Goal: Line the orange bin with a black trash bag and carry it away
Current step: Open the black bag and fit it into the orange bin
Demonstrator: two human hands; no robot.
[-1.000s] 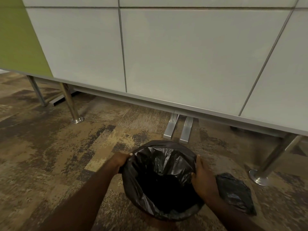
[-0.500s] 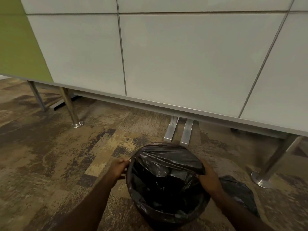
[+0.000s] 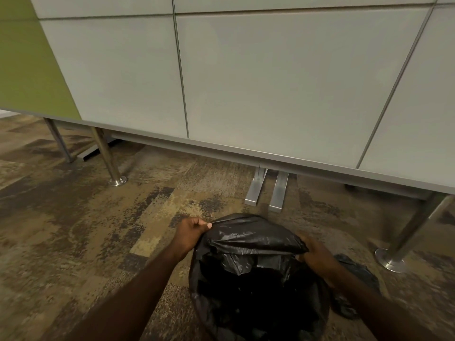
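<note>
A black trash bag (image 3: 253, 279) covers the bin on the carpet at the bottom centre; the orange of the bin is hidden under the plastic. My left hand (image 3: 190, 232) pinches the bag's edge at the far left of the rim. On the right side my right hand (image 3: 316, 252) grips the bag's edge. Between the hands a fold of the bag lies stretched across the far part of the opening.
A second crumpled black bag (image 3: 354, 286) lies on the carpet just right of the bin. A white panelled counter (image 3: 270, 82) stands ahead on chrome legs (image 3: 108, 158), with another leg (image 3: 408, 232) at right and two flat metal feet (image 3: 267, 190) beyond the bin.
Both hands shifted from the bin's sides to its far rim and pulled the bag's edge up and across, so the open mouth is now partly covered by a fold.
</note>
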